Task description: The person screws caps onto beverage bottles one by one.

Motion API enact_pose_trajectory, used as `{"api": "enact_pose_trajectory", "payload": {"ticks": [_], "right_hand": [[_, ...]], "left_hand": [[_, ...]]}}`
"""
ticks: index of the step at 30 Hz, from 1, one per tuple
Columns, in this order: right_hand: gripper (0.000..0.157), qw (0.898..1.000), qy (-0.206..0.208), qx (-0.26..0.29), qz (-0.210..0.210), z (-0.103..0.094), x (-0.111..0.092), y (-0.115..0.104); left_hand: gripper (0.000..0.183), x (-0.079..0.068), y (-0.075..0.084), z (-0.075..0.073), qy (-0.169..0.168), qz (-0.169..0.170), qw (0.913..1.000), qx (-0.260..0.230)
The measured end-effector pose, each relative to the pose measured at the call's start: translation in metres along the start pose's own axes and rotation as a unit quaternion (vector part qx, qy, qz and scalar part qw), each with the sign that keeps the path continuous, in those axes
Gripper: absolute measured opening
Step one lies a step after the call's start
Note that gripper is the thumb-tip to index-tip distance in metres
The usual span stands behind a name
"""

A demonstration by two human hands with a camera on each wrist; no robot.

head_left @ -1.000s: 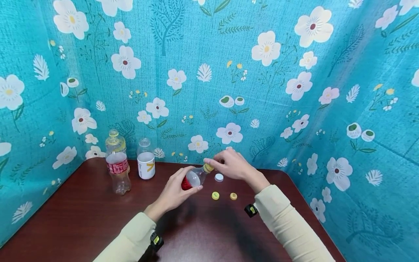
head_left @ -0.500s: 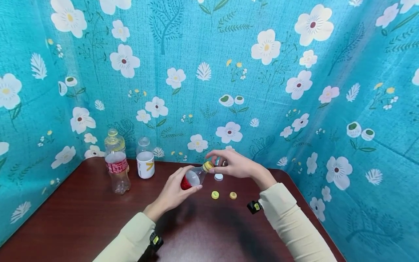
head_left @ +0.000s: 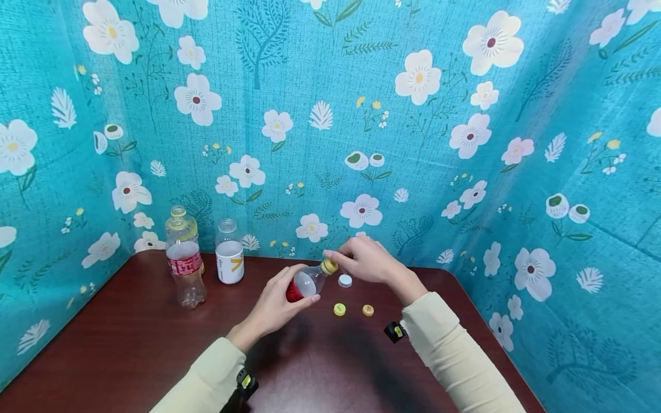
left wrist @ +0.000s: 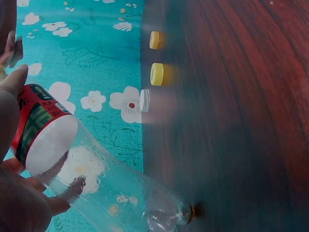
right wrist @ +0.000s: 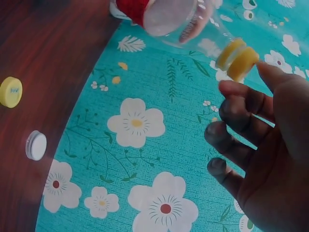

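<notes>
In the head view my left hand (head_left: 273,303) grips a clear plastic bottle (head_left: 308,281) around its red label (left wrist: 42,113). The bottle is tilted, its neck up and to the right. A yellow cap (right wrist: 243,64) sits at its mouth, with a yellow ring (right wrist: 230,54) below on the neck. My right hand (head_left: 365,261) pinches this cap between thumb and index finger, while its other fingers are bent loosely in the right wrist view. Beneath the hands lie a white cap (head_left: 345,280), a yellow-green cap (head_left: 339,310) and an orange-yellow cap (head_left: 368,310).
On the dark red table (head_left: 119,338), at the back left, stands an uncapped bottle with a pink-red label (head_left: 186,265), partly covering another bottle behind it. Beside it is an uncapped bottle with a white label (head_left: 229,263). Blue flowered cloth (head_left: 330,160) hangs around the table.
Half a second ago my right hand was turned, its fingers more spread at the cap; now it has rotated back over it. My left hand and the bottle stay nearly still.
</notes>
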State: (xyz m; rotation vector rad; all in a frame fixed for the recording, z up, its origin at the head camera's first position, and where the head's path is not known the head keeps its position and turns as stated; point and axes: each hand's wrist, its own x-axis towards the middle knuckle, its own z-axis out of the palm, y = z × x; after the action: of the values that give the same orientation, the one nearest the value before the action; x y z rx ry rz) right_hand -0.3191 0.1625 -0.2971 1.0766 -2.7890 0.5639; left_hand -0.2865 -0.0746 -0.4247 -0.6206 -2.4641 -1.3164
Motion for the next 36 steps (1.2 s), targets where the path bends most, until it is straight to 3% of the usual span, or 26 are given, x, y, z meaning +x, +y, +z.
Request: {"api": "enact_pose_trajectory", "payload": {"ticks": [2,5,10,15,23,27,30,34,36], "right_hand": [[0.053,1.000,0.012,-0.009,0.013,-0.001,0.000,0.000],[0.050,1.000,0.020,0.007,0.016,-0.004,-0.002,0.000],[0.021,0.999,-0.002,0.043,-0.022,-0.008,-0.004,0.004],[0.042,0.995,-0.050,0.074,-0.053,-0.009,-0.005,0.004],[0.041,0.991,-0.075,0.098,-0.058,-0.006,-0.003,0.003],[0.029,0.992,-0.063,0.082,-0.066,-0.004,-0.001,0.002],[0.017,0.997,-0.045,0.034,-0.051,0.000,0.001,0.001],[0.047,0.999,-0.025,-0.037,-0.007,0.004,0.002,-0.001],[0.054,0.999,-0.019,-0.048,0.009,0.004,0.001,-0.001]], "left_hand": [[0.070,0.000,0.000,-0.001,0.002,0.003,1.0000,-0.001],[0.070,0.000,-0.001,-0.002,0.006,0.001,1.0000,-0.002],[0.071,-0.001,-0.002,-0.003,0.010,-0.001,1.0000,0.002],[0.071,0.000,-0.002,-0.003,0.010,0.000,0.9999,0.005],[0.072,0.000,-0.003,-0.002,0.004,-0.004,1.0000,-0.004],[0.073,0.000,-0.001,-0.003,0.004,-0.006,1.0000,-0.004],[0.073,-0.001,0.000,-0.002,-0.001,-0.008,1.0000,0.003],[0.072,-0.002,0.002,0.000,-0.003,-0.007,0.9999,0.010],[0.072,-0.001,0.002,0.000,0.000,-0.004,1.0000,0.008]]}}
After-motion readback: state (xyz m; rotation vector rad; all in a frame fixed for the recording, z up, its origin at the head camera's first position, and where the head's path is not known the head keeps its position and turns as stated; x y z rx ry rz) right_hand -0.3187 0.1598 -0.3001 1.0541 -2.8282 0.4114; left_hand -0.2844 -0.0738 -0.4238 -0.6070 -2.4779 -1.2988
